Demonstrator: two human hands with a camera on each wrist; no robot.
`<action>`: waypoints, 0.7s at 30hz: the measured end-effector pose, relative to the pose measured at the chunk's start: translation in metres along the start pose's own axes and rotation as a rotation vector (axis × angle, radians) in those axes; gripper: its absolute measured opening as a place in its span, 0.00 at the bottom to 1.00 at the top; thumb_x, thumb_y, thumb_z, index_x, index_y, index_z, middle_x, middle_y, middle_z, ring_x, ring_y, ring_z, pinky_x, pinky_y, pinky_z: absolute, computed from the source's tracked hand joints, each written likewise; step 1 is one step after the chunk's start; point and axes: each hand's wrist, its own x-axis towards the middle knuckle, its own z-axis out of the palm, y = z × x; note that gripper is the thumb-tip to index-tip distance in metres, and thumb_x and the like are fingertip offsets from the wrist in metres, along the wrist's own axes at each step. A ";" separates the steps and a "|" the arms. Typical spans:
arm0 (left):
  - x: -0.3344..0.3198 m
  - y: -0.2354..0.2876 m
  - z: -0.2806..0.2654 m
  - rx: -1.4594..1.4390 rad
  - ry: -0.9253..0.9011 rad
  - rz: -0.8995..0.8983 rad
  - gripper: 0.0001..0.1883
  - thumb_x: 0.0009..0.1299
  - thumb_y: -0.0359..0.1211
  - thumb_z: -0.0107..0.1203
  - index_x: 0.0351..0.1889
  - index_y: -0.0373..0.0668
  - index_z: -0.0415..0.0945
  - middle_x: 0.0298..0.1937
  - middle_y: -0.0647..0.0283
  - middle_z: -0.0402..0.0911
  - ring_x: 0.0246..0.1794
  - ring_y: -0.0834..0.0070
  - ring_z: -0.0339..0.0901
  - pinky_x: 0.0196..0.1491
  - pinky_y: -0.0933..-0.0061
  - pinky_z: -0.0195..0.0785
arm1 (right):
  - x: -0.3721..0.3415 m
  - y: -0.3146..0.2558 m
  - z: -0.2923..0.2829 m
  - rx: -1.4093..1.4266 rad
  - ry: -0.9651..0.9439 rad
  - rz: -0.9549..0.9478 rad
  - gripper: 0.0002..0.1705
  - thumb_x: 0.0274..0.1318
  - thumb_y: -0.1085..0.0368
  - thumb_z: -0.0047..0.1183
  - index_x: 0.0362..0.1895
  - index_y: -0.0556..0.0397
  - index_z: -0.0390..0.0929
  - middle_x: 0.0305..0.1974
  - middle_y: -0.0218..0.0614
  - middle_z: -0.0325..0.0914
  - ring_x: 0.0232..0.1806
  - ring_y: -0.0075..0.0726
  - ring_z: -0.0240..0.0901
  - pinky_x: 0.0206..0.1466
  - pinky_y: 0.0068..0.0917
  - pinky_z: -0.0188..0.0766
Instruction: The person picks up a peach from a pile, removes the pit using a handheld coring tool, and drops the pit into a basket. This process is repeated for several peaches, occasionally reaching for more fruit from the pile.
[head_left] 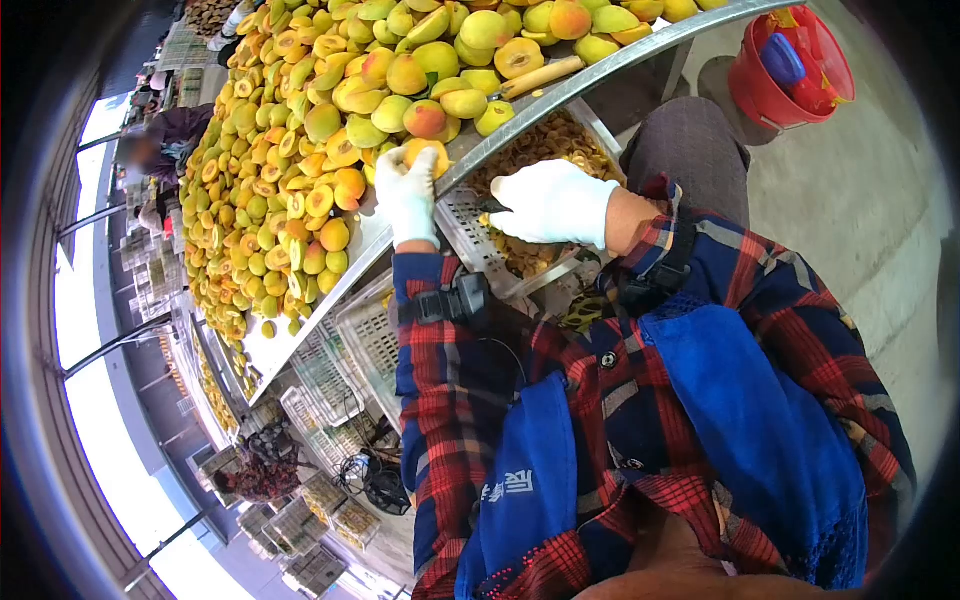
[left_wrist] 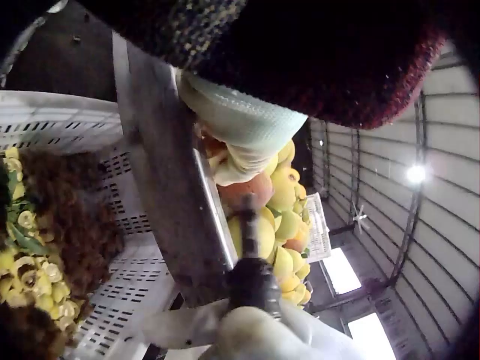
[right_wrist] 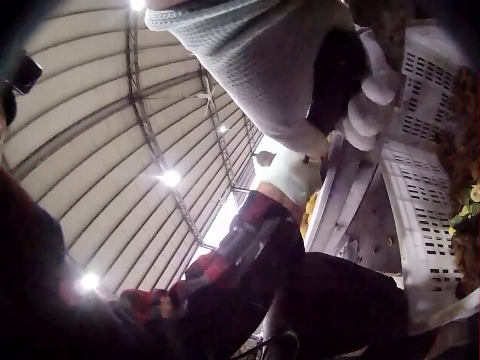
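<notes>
My left hand (head_left: 405,198), in a white glove, grips a yellow-orange peach (head_left: 430,153) at the metal table's raised edge. In the left wrist view, the gloved fingers curl over this reddish peach (left_wrist: 253,189). My gloved right hand (head_left: 555,203) is a short way to the right, over a crate of scraps. It holds a tool with a black handle (right_wrist: 337,82); in the left wrist view the tool's narrow, blurred dark shaft (left_wrist: 250,225) points toward the peach. The kind of tool I cannot tell. Whole and halved peaches (head_left: 300,150) are heaped beyond the left hand.
A metal rim (head_left: 570,85) runs between the heap and my body. Below it stands a white slotted crate (left_wrist: 124,289) with brown and yellow scraps. A wooden handle (head_left: 543,76) lies among the peaches. At the upper right is a red bucket (head_left: 750,90); other people work farther left.
</notes>
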 end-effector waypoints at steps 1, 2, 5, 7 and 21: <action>-0.004 -0.003 -0.004 -0.198 0.099 0.070 0.24 0.61 0.35 0.67 0.50 0.31 0.71 0.42 0.57 0.80 0.39 0.74 0.77 0.45 0.73 0.72 | 0.002 0.000 0.001 0.028 0.070 -0.015 0.23 0.58 0.48 0.45 0.39 0.56 0.78 0.33 0.52 0.80 0.38 0.57 0.79 0.43 0.47 0.74; -0.010 0.003 -0.013 -0.314 0.117 0.046 0.24 0.61 0.32 0.67 0.50 0.31 0.70 0.45 0.57 0.78 0.44 0.70 0.77 0.49 0.71 0.72 | 0.003 -0.006 -0.006 0.048 0.051 0.007 0.25 0.61 0.45 0.43 0.42 0.56 0.77 0.34 0.53 0.80 0.38 0.58 0.78 0.44 0.48 0.73; -0.035 0.014 -0.024 -0.872 0.087 0.028 0.14 0.67 0.31 0.60 0.46 0.37 0.70 0.46 0.58 0.77 0.41 0.75 0.76 0.44 0.74 0.72 | 0.008 -0.016 -0.009 0.180 0.127 -0.044 0.27 0.63 0.44 0.42 0.46 0.56 0.76 0.36 0.54 0.79 0.40 0.59 0.77 0.45 0.47 0.73; -0.058 0.032 -0.033 -0.952 0.076 -0.047 0.11 0.70 0.33 0.56 0.45 0.38 0.70 0.45 0.59 0.77 0.41 0.75 0.76 0.44 0.74 0.72 | 0.011 -0.020 -0.002 0.182 0.131 -0.069 0.28 0.64 0.44 0.42 0.49 0.57 0.74 0.37 0.55 0.79 0.40 0.59 0.77 0.46 0.47 0.73; -0.089 0.046 -0.021 -0.546 0.288 0.158 0.10 0.76 0.33 0.39 0.42 0.39 0.70 0.41 0.60 0.76 0.39 0.72 0.75 0.44 0.73 0.71 | 0.012 -0.035 0.017 0.357 0.120 -0.133 0.27 0.62 0.45 0.43 0.39 0.60 0.76 0.32 0.55 0.79 0.35 0.61 0.77 0.40 0.48 0.74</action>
